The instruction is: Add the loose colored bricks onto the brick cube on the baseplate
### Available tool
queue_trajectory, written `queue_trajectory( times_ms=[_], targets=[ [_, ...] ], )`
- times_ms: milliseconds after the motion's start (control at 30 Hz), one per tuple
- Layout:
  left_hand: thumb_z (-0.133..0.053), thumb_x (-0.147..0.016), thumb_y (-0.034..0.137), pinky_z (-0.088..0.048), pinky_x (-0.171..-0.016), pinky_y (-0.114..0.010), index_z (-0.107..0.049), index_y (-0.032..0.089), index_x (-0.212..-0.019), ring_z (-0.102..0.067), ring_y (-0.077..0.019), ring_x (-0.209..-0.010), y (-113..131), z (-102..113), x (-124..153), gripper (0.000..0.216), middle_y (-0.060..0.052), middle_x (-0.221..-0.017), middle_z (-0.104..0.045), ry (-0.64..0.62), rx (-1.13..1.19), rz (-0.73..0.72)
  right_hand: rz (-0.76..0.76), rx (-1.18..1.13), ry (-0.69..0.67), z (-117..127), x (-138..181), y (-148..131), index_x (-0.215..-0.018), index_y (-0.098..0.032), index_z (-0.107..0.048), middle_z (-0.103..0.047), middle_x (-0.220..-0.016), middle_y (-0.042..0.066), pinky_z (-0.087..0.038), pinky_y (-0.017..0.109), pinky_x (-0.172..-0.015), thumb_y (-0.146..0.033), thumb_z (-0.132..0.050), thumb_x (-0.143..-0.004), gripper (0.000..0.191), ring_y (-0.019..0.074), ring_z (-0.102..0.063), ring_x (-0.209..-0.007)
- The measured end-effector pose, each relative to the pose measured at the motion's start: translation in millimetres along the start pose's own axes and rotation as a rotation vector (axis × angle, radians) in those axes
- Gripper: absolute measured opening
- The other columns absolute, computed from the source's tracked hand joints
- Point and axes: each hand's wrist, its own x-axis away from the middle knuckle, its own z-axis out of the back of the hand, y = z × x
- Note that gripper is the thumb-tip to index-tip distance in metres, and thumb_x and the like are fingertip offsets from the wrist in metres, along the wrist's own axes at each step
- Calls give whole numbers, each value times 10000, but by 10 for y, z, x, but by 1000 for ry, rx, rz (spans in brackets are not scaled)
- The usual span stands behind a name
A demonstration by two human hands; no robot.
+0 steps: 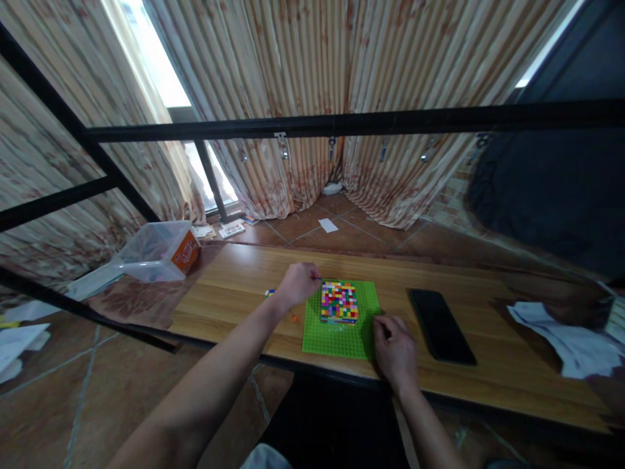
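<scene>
Head view: my left hand point(297, 284), fingers pinched, meets the far left corner of the brick block point(339, 302) on the green baseplate point(336, 339); my right hand point(395, 350), loosely curled, rests on the plate's right edge near a black phone point(442, 326); I cannot tell what either grips

A square green baseplate point(336, 339) lies flat, its right edge touching the curled fingers point(381, 324) of the right hand point(395, 348). A low, square block of multicoloured bricks point(338, 302) sits on the plate's far half, its far left corner just beside the fingertips point(315, 279) of the left hand point(297, 284). A tiny orange brick point(294, 318) lies loose just nearer than that hand.
</scene>
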Motion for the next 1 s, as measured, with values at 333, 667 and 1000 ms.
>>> queue_trajectory(
  times_ms=[333, 667, 1000],
  targets=[
    [-591, -763, 129, -451, -658, -215, -770, 170, -804, -641, -147, -702, 36, -15, -131, 188, -40, -766, -735, -157, -56, -181, -3, -11, 3, 1, -2, -5, -884, -184, -691, -677, -929, 103, -475, 349, -791, -380, -448, -917, 314, 223, -620, -863],
    [-470, -797, 67, -503, -798, -196, -776, 202, -949, -683, -129, -818, -1, -38, -119, 368, -10, -898, -766, -213, -113, -252, -2, -19, 9, -4, 1, -16, -877, -185, -690, -675, -917, 97, -471, 340, -796, -364, -446, -919, 306, 218, -617, -869],
    [-531, -786, 57, -530, -820, -216, -758, 185, -994, -696, -127, -813, -74, -140, -83, 333, -10, -931, -768, -124, 116, -111, -12, -22, 7, 7, -8, -33, -874, -169, -694, -676, -912, 104, -474, 344, -791, -370, -452, -917, 317, 223, -625, -855]
  ],
)
